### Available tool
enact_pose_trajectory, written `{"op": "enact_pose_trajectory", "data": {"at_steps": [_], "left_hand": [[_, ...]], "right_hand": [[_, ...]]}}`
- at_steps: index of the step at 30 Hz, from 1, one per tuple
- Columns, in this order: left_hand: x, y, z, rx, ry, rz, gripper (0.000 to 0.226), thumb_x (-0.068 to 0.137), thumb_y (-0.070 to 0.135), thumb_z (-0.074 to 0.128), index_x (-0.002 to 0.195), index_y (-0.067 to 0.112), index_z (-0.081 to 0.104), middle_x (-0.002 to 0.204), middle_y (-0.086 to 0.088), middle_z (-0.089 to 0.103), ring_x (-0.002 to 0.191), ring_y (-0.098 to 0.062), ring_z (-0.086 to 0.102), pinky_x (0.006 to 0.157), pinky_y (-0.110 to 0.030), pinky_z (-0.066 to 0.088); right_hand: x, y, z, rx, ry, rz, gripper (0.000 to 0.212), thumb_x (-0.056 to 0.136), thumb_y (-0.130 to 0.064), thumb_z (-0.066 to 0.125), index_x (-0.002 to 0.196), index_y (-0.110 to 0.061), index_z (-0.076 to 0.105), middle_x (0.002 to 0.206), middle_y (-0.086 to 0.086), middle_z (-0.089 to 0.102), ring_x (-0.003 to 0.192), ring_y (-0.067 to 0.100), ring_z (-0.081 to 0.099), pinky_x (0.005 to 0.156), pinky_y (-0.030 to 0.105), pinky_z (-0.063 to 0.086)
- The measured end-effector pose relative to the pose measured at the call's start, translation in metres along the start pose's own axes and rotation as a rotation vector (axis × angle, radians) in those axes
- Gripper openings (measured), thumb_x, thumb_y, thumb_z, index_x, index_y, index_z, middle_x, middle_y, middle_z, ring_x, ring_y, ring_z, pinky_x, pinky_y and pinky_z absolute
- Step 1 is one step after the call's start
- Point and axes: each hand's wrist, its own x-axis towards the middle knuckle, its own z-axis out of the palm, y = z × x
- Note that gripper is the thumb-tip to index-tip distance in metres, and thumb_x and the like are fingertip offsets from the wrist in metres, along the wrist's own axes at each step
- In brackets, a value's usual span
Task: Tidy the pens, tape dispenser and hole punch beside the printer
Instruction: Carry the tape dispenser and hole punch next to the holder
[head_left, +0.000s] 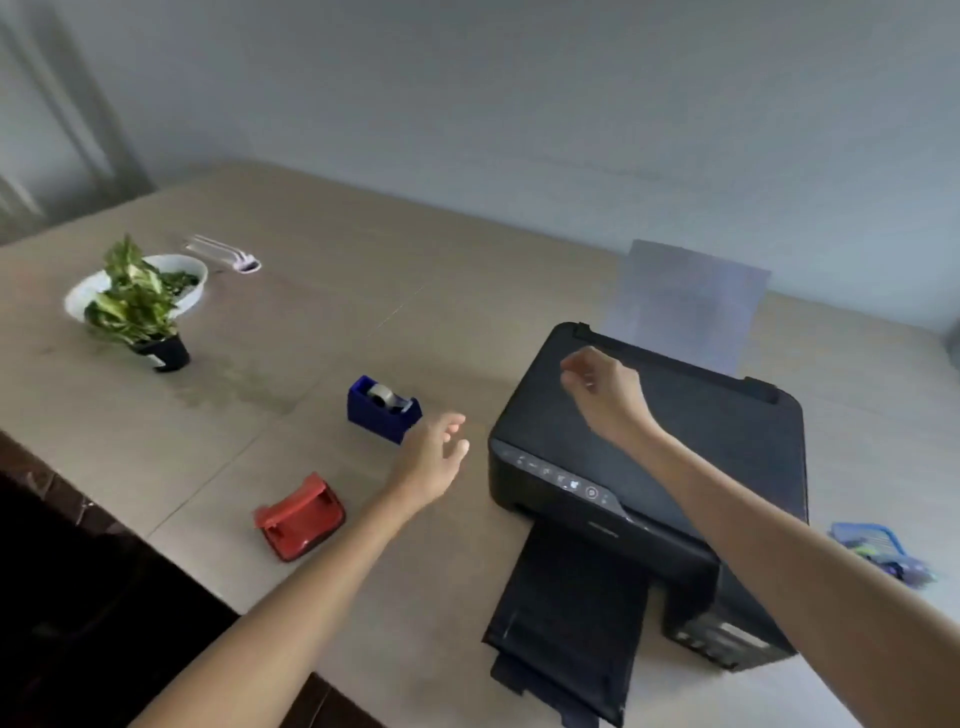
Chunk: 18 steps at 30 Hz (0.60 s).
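Listing your desk items as they lie:
Printer (649, 467): black, toward the table's (322, 312) right end, its tray out over the near edge.
Tape dispenser (383, 409): blue, mid-table, just left of the printer.
Hole punch (300, 517): red, near the front edge.
Pens (223, 254): pale, far-left corner, blurred.
Left hand (434, 460): fingers spread, empty, just beside the dispenser, likely your next pick.
Right hand (605, 389): loosely curled above the printer lid, holding nothing.

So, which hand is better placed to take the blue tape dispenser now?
The left hand. It hovers open right beside the tape dispenser, on the printer's left. The right hand is above the printer, farther away.
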Motion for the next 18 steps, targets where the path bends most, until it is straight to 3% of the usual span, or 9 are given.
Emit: {"op": "enact_pose_trajectory", "data": {"at_steps": [4,7,10,13,15,18], "left_hand": [[-0.020,-0.105,-0.044,0.323,0.042,-0.313,0.050,0.087,0.025,0.063,0.133,0.015,0.046,0.130,-0.011,0.053,0.121,-0.029,0.048,0.097,-0.039,0.044],[-0.030,-0.169,-0.066,0.452,-0.045,-0.477,0.063,0.078,0.036,0.071,0.131,0.017,0.044,0.130,-0.011,0.050,0.124,-0.031,0.043,0.097,-0.045,0.044],[-0.031,-0.207,-0.070,0.498,-0.207,-0.498,0.065,0.074,0.044,0.072,0.127,0.018,0.046,0.125,-0.006,0.058,0.120,-0.028,0.051,0.097,-0.042,0.044],[-0.023,-0.225,-0.070,0.410,-0.244,-0.468,0.062,0.077,0.043,0.068,0.129,0.017,0.046,0.122,-0.005,0.063,0.116,-0.027,0.056,0.098,-0.040,0.045],[-0.015,-0.233,-0.074,0.312,-0.255,-0.460,0.063,0.076,0.042,0.070,0.130,0.018,0.048,0.123,-0.005,0.064,0.113,-0.027,0.060,0.096,-0.037,0.048],[-0.012,-0.231,-0.084,0.195,-0.296,-0.443,0.048,0.071,0.036,0.074,0.113,0.020,0.058,0.106,-0.001,0.067,0.102,-0.024,0.064,0.081,-0.030,0.048]], "right_hand": [[0.021,-0.040,0.094,-0.055,-0.202,-0.037,0.021,0.087,-0.015,0.057,0.106,-0.006,0.063,0.094,0.011,0.069,0.092,0.031,0.064,0.075,0.028,0.044],[0.035,-0.060,0.159,-0.104,-0.327,0.031,0.031,0.084,-0.019,0.061,0.111,-0.004,0.059,0.106,0.015,0.065,0.099,0.032,0.059,0.075,0.030,0.042],[0.049,-0.067,0.211,-0.157,-0.389,0.088,0.043,0.079,-0.026,0.069,0.111,-0.001,0.055,0.109,0.017,0.061,0.102,0.034,0.056,0.078,0.038,0.047],[0.067,-0.071,0.253,-0.260,-0.411,0.103,0.055,0.074,-0.033,0.074,0.112,-0.001,0.051,0.112,0.018,0.057,0.103,0.034,0.055,0.074,0.039,0.048],[0.082,-0.076,0.277,-0.349,-0.418,0.077,0.062,0.073,-0.037,0.075,0.117,-0.003,0.048,0.116,0.018,0.055,0.107,0.035,0.054,0.081,0.044,0.050],[0.102,-0.083,0.301,-0.470,-0.445,0.021,0.064,0.071,-0.039,0.076,0.117,-0.005,0.048,0.115,0.014,0.058,0.106,0.035,0.056,0.084,0.043,0.046]]}}
